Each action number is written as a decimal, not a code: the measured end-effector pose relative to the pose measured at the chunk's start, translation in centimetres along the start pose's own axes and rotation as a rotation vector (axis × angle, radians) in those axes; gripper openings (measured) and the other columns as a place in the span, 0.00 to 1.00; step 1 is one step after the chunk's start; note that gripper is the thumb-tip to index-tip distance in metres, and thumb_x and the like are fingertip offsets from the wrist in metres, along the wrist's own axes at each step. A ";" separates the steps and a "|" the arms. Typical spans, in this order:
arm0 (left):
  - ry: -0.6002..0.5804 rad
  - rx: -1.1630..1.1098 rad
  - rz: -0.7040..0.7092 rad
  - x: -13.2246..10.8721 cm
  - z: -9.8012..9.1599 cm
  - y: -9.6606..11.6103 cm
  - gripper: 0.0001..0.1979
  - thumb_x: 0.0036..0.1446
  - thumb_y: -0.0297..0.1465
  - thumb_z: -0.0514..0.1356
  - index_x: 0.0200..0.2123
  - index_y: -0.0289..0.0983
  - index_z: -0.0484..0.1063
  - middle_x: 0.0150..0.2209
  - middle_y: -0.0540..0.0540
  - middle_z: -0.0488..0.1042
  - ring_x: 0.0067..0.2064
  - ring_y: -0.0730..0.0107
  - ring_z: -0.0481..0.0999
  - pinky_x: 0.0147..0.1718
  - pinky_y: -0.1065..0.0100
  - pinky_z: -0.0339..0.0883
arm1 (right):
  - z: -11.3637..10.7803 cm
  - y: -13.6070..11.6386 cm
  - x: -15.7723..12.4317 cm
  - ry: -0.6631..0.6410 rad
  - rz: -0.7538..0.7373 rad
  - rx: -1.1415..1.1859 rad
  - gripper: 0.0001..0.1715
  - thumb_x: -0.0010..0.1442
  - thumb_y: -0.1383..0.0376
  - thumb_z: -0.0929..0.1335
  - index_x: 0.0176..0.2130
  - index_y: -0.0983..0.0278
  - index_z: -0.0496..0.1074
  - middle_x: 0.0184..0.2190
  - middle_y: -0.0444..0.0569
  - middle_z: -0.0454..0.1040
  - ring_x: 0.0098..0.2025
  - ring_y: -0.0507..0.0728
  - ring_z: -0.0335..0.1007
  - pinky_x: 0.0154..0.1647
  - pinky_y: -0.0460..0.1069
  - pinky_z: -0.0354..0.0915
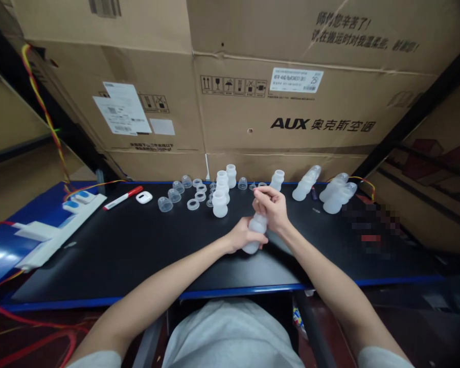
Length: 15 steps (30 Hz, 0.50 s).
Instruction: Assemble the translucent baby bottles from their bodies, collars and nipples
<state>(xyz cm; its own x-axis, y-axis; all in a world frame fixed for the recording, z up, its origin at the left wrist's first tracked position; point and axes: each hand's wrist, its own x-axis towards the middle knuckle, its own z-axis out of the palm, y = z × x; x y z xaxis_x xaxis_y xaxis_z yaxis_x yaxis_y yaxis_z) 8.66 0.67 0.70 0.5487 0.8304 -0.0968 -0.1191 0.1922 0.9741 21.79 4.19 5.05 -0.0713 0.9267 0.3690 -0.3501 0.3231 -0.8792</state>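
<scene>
A tall sheet of printed cardboard (233, 117) backs the scene, and in front of it spreads the black worktop (145, 255), with a white power strip (67, 230) slanting along its left end. Toward the near edge, right of the middle, two hands meet on one cloudy white bottle: the left hand (239, 236) wraps the lower body, thumb across the near face and fingers closed round the wall, while the right hand (274, 207) curls in over the top. Its fingers cover the mouth, and whether they pinch a small part or only press together I cannot tell. The held bottle (257, 224) tilts slightly, its upper end leaning right and away. Of the standing bottles, a row (220, 204) runs far to near just left of the hands, one more (278, 180) stands beyond the right hand, and two clusters, one at far right (306, 185) and one farther right still (332, 200), appear to wear clear domes; their cloudy walls hide whatever is inside. A red-and-white marker (122, 198) lies at far left. Clear domed caps (174, 195) line up left of the row, with pale rings (193, 204) between, then the small clear pieces (210, 203) closest to the bottles.
</scene>
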 end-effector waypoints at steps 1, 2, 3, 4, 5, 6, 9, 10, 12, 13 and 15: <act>-0.108 -0.108 -0.075 -0.2 0.1 0.2 0.17 0.40 0.32 0.75 0.33 0.36 0.74 0.23 0.50 0.74 0.24 0.67 0.74 0.28 0.64 0.68 | 0.0 -0.3 0.1 -0.015 0.028 0.069 0.17 0.58 0.50 0.82 0.38 0.58 0.83 0.10 0.32 0.57 0.15 0.49 0.51 0.22 0.49 0.57; -0.216 -0.215 -0.141 -0.3 0.2 0.4 0.17 0.40 0.32 0.74 0.34 0.36 0.74 0.22 0.51 0.73 0.23 0.67 0.73 0.28 0.64 0.68 | -0.1 -0.7 0.2 -0.035 0.053 0.118 0.17 0.58 0.50 0.82 0.39 0.57 0.82 0.10 0.30 0.54 0.14 0.49 0.50 0.22 0.48 0.57; -0.314 -0.313 -0.190 -0.4 0.2 0.6 0.18 0.40 0.32 0.73 0.35 0.36 0.74 0.21 0.51 0.72 0.23 0.68 0.72 0.28 0.64 0.68 | -0.1 -1.0 0.2 -0.051 0.073 0.153 0.18 0.58 0.50 0.82 0.39 0.56 0.81 0.10 0.30 0.52 0.14 0.49 0.50 0.22 0.48 0.57; -0.398 -0.394 -0.224 -0.4 0.2 0.7 0.18 0.39 0.32 0.73 0.36 0.36 0.74 0.21 0.52 0.71 0.22 0.70 0.71 0.27 0.65 0.67 | 0.0 -1.3 0.1 -0.060 0.087 0.176 0.18 0.58 0.49 0.82 0.39 0.55 0.81 0.10 0.29 0.49 0.14 0.49 0.49 0.22 0.48 0.57; -0.468 -0.456 -0.246 -0.4 0.1 0.8 0.19 0.39 0.33 0.73 0.35 0.36 0.73 0.21 0.53 0.69 0.22 0.71 0.69 0.27 0.65 0.66 | 0.1 -1.6 0.0 -0.061 0.096 0.192 0.18 0.58 0.49 0.82 0.40 0.55 0.80 0.10 0.29 0.47 0.14 0.49 0.49 0.22 0.48 0.58; -0.527 -0.497 -0.262 -0.4 0.0 0.8 0.19 0.40 0.34 0.73 0.35 0.37 0.73 0.20 0.53 0.68 0.21 0.71 0.68 0.26 0.66 0.65 | 0.1 -1.8 0.0 -0.061 0.102 0.205 0.18 0.59 0.48 0.81 0.40 0.55 0.80 0.10 0.29 0.46 0.14 0.49 0.48 0.22 0.48 0.58; -0.589 -0.494 -0.252 -0.4 -0.5 0.7 0.23 0.47 0.47 0.73 0.35 0.37 0.72 0.20 0.52 0.67 0.20 0.70 0.67 0.24 0.65 0.64 | 0.0 -1.8 -0.1 -0.087 0.085 0.179 0.18 0.59 0.48 0.81 0.43 0.54 0.82 0.13 0.31 0.54 0.17 0.50 0.54 0.25 0.48 0.63; -0.564 -0.456 -0.225 -0.5 -0.6 0.6 0.26 0.50 0.53 0.72 0.37 0.37 0.72 0.20 0.52 0.68 0.20 0.68 0.69 0.24 0.64 0.65 | -0.2 -1.7 0.0 -0.115 0.065 0.123 0.20 0.58 0.48 0.82 0.46 0.54 0.82 0.16 0.34 0.62 0.21 0.51 0.61 0.28 0.49 0.67; -0.440 -0.366 -0.134 -0.8 -0.9 0.5 0.32 0.55 0.60 0.68 0.41 0.36 0.73 0.20 0.50 0.71 0.21 0.65 0.73 0.25 0.63 0.67 | -1.0 -1.3 0.5 -0.172 0.022 -0.049 0.27 0.54 0.50 0.84 0.50 0.54 0.83 0.30 0.41 0.76 0.32 0.54 0.73 0.34 0.51 0.73; -0.353 -0.325 -0.081 -0.9 -0.9 0.5 0.33 0.56 0.61 0.68 0.44 0.36 0.72 0.21 0.49 0.73 0.21 0.64 0.74 0.25 0.63 0.68 | -1.6 -1.2 0.8 -0.191 0.005 -0.136 0.29 0.53 0.50 0.85 0.51 0.54 0.83 0.35 0.44 0.79 0.35 0.55 0.75 0.35 0.51 0.74; -0.175 -0.273 0.007 -1.0 -0.9 0.5 0.35 0.56 0.61 0.69 0.48 0.37 0.70 0.22 0.49 0.75 0.20 0.63 0.75 0.24 0.64 0.69 | -2.8 -0.9 1.5 -0.216 -0.001 -0.246 0.29 0.52 0.51 0.85 0.51 0.55 0.84 0.36 0.44 0.78 0.35 0.56 0.75 0.33 0.51 0.75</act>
<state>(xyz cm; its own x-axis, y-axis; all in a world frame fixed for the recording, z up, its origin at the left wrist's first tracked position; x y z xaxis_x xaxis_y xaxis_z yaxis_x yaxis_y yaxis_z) 7.26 0.39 1.11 0.6783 0.7341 -0.0302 -0.3281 0.3394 0.8816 24.66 5.83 5.57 -0.2770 0.8727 0.4020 -0.1164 0.3848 -0.9156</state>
